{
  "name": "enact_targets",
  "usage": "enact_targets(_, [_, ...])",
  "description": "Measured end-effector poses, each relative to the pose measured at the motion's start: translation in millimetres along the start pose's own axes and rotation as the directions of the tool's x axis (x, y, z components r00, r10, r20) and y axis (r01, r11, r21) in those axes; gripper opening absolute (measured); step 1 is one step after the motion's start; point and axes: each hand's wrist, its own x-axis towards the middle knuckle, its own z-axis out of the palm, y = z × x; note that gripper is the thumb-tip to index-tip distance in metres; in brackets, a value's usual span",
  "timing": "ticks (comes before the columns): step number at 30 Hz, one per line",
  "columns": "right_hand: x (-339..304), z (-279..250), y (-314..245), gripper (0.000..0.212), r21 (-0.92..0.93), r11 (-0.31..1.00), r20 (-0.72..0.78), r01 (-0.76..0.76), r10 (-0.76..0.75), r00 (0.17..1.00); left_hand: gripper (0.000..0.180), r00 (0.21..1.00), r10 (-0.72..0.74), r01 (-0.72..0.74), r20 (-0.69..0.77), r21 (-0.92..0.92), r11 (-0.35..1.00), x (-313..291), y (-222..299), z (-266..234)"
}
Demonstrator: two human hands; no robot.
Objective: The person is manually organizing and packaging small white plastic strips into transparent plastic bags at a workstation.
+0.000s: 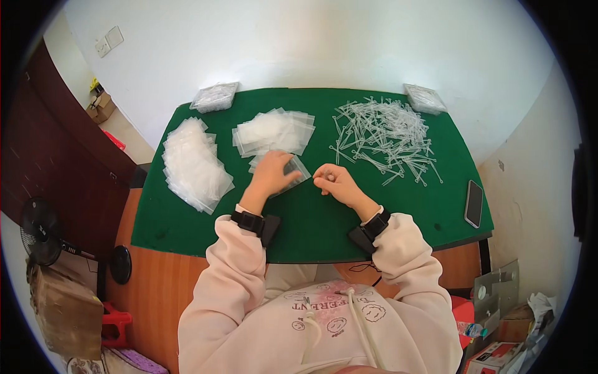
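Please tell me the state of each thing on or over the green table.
Left hand: over the small bags, thumb and fingers apart
Right hand: fingers curled; whether its grip holds anything is unclear
Left bag pile: overlapping, fanned in a curve
Middle bag pile: loosely overlapped
Clear looped sticks: loose, heaped and scattered
Two clear boxes: filled; lids unclear
Phone: lying flat, no lit screen visible

Phone (473, 204) at right; black fan (41, 229) near brown carton (65, 315), left; red item (121, 318), maybe stool, beside carton
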Motion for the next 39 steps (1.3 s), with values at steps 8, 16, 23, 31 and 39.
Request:
enact_targets(8, [2.1, -3.4, 7.9, 0.014, 0.124, 0.986, -0.124, 0.112, -0.096, 0.988, 0.073, 0.999, 0.037, -0.031, -0.028, 0.184, 0.982, -1.3, 19.7, 12.4])
enact_targets(16, [8.4, -6.6, 11.8, 0.02, -0.098, 0.995, -0.026, -0.027, 0.025, 0.999, 0.083, 0.979, 0.13, -0.124, -0.159, 0.046, 0.991, 2.9, 29.6, 0.4])
enact_targets(23, [4.4, -8.1, 8.2, 0.026, 0.035, 0.999, -0.154, -0.026, 0.031, 0.988, 0.087, 0.953, 0.19, -0.226, -0.235, -0.141, 0.964, 1.7, 34.3, -3.2])
enact_targets(31, [6.4, -35.7, -4.1, 0.035, -0.391, 0.806, -0.452, 0.444, -0.589, 0.67, 0.087, 0.938, 0.302, -0.337, -0.172, -0.237, 0.911, -0.9, 50.9, -0.5])
enact_targets(39, [-8.9, -6.2, -21.8, 0.033, 0.038, 0.964, -0.484, 0.264, -0.214, 0.849, 0.097, 0.96, 0.255, -0.279, -0.115, -0.474, 0.835, -3.4, 61.9, 9.1])
